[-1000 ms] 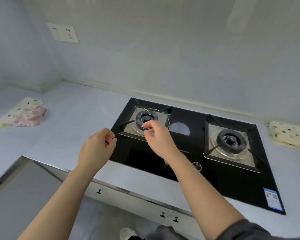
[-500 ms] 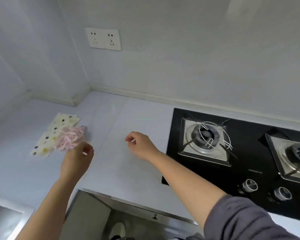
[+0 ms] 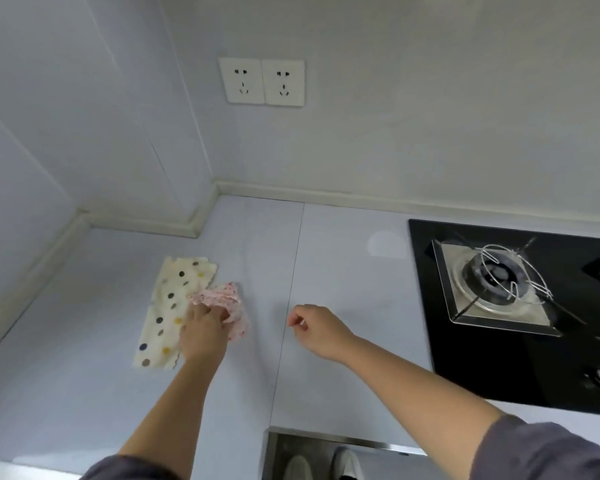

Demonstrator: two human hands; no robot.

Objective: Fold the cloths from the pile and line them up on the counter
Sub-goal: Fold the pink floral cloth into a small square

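Counter (image 3: 326, 271): runs along the back wall and turns at the corner, rear left.
Flat cloth (image 3: 168, 303): lies on the counter's left part, in front of the corner.
Crumpled cloth (image 3: 222, 296): sits on the flat cloth's right edge, partly over onto the counter.
Left hand (image 3: 203, 336): on the crumpled cloth's near side, gripping it.
Right hand (image 3: 317, 332): over the counter, between the cloths and the hob, apart from both.
Hob (image 3: 499, 375): set in the counter at right.
Burner (image 3: 499, 278): on the hob's rear left.
Sockets (image 3: 262, 81): side by side on the back wall, above the counter.
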